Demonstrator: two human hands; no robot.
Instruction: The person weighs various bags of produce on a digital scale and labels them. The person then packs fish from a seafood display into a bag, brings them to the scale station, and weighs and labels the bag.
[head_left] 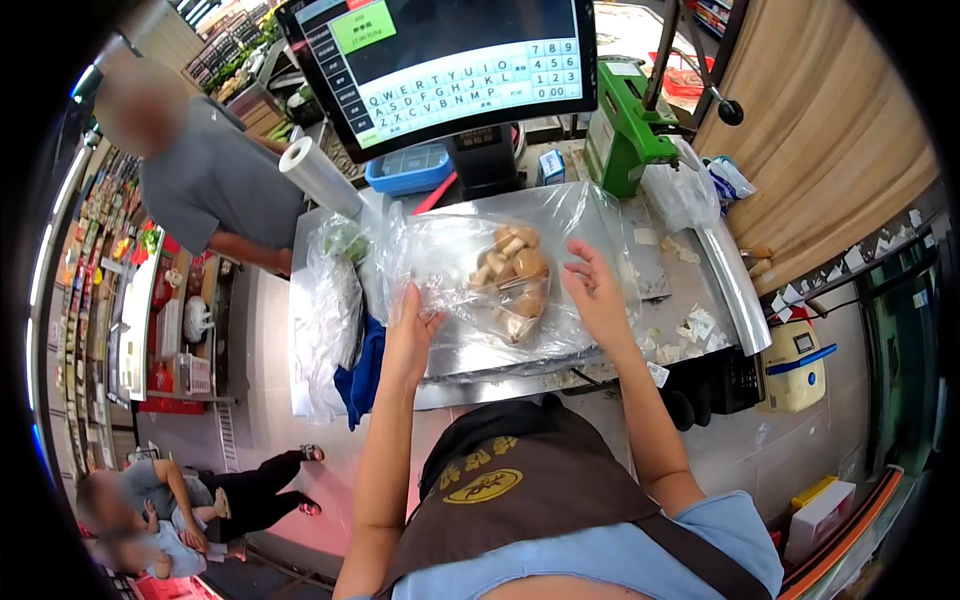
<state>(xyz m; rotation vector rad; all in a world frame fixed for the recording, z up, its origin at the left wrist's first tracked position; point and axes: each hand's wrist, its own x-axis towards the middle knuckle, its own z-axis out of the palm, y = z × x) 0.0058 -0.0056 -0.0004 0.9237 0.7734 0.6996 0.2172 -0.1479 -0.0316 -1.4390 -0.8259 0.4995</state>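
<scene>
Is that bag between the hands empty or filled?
Partly filled: mushrooms show through the clear bag, bunched nearer the right hand; the part by the left hand shows none.

Wood-grain panel (815,130), grey tiled floor (268,335)

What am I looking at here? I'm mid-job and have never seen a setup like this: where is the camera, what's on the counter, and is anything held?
There is no machine grip here: these are a person's own bare hands. The single picture comes from a camera worn on their head, looking forward and down.

On the metal counter, brown-capped mushrooms lie in a clear plastic bag. The left hand is at the bag's left side; I can't tell whether it pinches the film. The right hand is open to the right of the mushrooms, holding nothing visible.

Beyond the bag stands a screen showing a keyboard, with a green metal device to its right.
</scene>
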